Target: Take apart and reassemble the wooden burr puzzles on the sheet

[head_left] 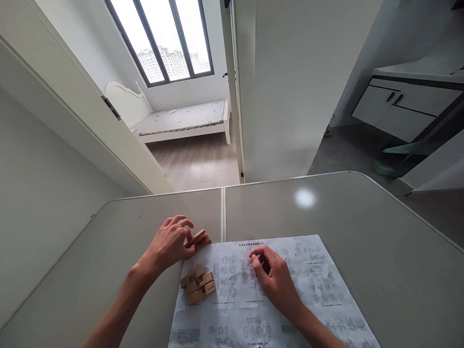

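Observation:
My left hand (170, 244) rests on the grey table, its fingers curled around a few loose wooden pieces (197, 238) at the top left corner of a printed sheet (275, 304). My right hand (271, 275) lies on the sheet with fingers bent and fingertips pressed to the paper; whether anything is in them is hidden. A small assembled wooden block puzzle (198, 284) sits on the sheet's left edge, between and below both hands.
The grey folding table (326, 212) has a centre seam and rounded far corners. Beyond it an open doorway shows a bedroom with a bed (183, 121) and window. Grey cabinets (406, 104) stand at the right.

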Tool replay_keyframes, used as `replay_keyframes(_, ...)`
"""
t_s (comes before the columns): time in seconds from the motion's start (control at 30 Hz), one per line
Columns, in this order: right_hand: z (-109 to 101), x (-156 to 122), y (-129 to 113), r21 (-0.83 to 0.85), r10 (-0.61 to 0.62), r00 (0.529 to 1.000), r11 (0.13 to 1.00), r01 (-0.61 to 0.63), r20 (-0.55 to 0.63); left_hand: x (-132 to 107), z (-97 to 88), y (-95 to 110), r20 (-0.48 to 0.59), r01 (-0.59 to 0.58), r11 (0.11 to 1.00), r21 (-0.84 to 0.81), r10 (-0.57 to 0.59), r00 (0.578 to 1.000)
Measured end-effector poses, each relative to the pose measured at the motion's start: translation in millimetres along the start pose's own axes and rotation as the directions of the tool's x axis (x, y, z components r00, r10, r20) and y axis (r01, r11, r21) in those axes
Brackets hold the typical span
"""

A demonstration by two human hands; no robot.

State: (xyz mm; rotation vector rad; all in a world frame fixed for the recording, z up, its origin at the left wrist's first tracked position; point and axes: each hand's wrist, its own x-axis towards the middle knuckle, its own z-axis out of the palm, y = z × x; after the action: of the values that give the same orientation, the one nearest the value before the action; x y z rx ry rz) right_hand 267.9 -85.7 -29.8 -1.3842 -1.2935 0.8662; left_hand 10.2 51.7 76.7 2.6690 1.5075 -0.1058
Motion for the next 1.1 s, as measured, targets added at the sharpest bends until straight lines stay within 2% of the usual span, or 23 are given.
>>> replay_keyframes(0.2,0,0,1,0.0,0.004,1.0,1.0,-0.004,0.007,1,8.4,-2,0.052,0.008,1.0,-0.025,-0.006,0.999)
replay_keyframes(0.67,0,0,1,0.001,-0.001,1.0,1.0,0.001,0.015,8,15.4,4,0.046,-0.01,1.0,-0.03,0.011,0.999)
replay_keyframes(0.87,0,0,1,0.002,-0.011,1.0,1.0,0.011,0.015,8,10.4,10,0.034,-0.016,0.999,-0.043,0.018,0.999)
replay_keyframes(1.1,0,1,-1,-0.01,-0.019,1.0,1.0,0.019,0.016,12,-4.9,31,-0.025,-0.08,0.994,-0.08,0.078,0.997)
